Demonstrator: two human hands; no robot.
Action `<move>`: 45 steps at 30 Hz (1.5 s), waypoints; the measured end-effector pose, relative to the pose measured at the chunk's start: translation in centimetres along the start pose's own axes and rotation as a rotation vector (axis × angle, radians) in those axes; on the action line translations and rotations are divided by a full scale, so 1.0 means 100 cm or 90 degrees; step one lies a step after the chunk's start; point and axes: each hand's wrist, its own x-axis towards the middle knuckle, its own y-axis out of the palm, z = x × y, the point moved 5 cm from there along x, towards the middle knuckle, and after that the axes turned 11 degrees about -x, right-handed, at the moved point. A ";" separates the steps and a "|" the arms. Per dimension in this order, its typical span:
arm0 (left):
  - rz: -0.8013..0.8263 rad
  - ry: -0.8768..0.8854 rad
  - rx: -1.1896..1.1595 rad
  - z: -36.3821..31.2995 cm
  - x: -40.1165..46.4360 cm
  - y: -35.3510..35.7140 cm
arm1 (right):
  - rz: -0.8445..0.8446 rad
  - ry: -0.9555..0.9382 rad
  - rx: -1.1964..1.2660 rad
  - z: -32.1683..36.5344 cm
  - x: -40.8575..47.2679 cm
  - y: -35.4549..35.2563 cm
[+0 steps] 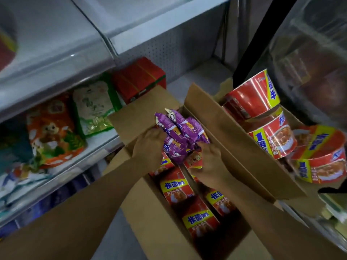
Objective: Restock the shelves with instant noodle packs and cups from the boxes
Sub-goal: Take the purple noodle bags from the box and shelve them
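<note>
The noodle packs (pixel 180 132) between my hands are purple with white and orange print. The packs (pixel 187 201) in the plain brown cardboard box (pixel 150 212) are red with a yellow band carrying blue characters. The noodle cups (pixel 272 136) are red with yellow panels and blue lettering. Shelf stock: one orange bag (pixel 50 132), one green-and-white bag (pixel 93 106), one red carton (pixel 139 79).

- Grey metal shelf unit (pixel 62 59), several tiers, upper boards bare.
- Middle tier (pixel 105 141): orange snack bag (pixel 50 132); beside it a green-and-white bag (pixel 93 106); next along, a red box (pixel 139 79).
- Lower tier (pixel 56 179): blurred blue and white packets (pixel 16 177).
- Bottom board (pixel 202 74), back right: open cardboard box (pixel 154 212) and second cardboard box (pixel 234 134) resting side by side.
</note>
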 end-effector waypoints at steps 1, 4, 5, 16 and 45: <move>-0.005 0.009 0.011 0.003 0.007 0.005 | -0.004 -0.001 0.007 -0.004 0.006 0.003; -0.008 0.033 0.036 0.011 0.024 0.022 | -0.020 -0.006 0.033 -0.013 0.020 0.010; 0.000 0.042 0.050 0.014 0.029 0.028 | -0.027 -0.009 0.037 -0.016 0.023 0.011; -0.038 0.039 0.144 0.020 0.045 0.063 | -0.048 -0.005 0.098 -0.030 0.049 0.021; -0.041 -0.119 -0.484 0.076 -0.035 -0.004 | -0.015 0.096 0.295 0.014 0.037 0.028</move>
